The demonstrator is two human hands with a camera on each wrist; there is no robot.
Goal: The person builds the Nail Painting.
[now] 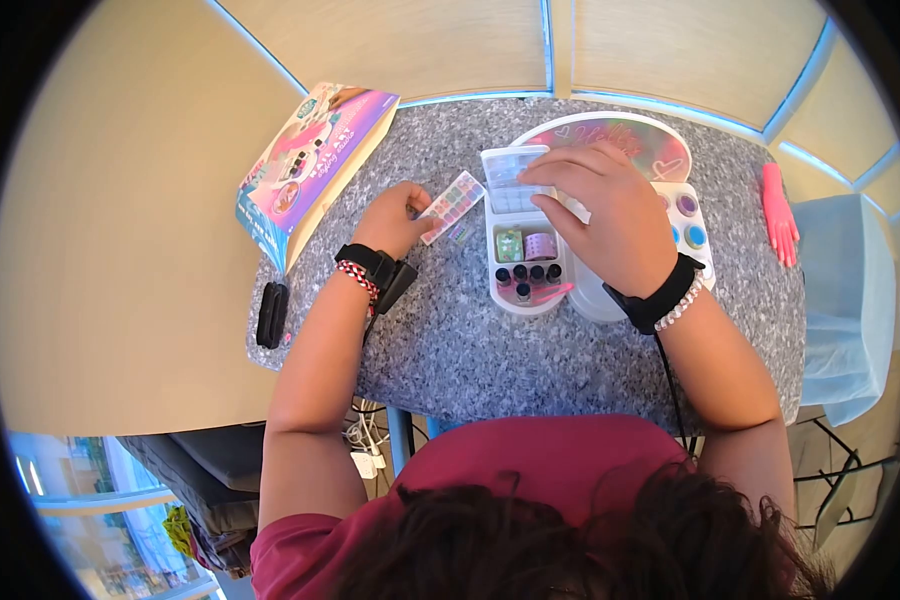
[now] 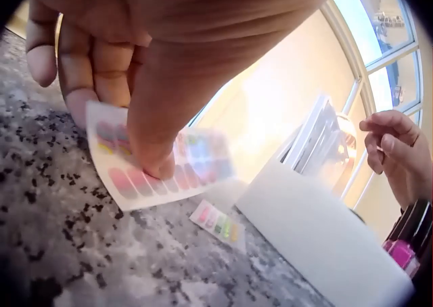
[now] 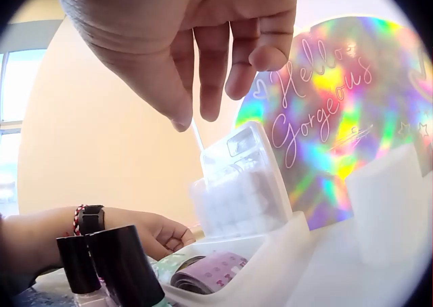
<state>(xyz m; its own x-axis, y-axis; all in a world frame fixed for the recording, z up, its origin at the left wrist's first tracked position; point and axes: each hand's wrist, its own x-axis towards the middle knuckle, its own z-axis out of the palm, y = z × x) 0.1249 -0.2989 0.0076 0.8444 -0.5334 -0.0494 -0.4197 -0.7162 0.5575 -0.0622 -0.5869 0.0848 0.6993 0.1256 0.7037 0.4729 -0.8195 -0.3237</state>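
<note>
My left hand pinches a sheet of nail stickers at its edge, the thumb lying over the printed rows. The sheet is tilted just above the granite tabletop. A smaller sticker strip lies beneath it, beside the white nail-art station. My right hand hovers over the station with loosely bent fingers, close to a clear compartment case standing at its back left. In the right wrist view, the thumb tip is just above a thin pale edge of that case.
The station holds black-capped polish bottles, patterned tape rolls and round colored pots. Behind stands an iridescent panel. A pink model hand lies at right, a nail-art box at left, near a black case.
</note>
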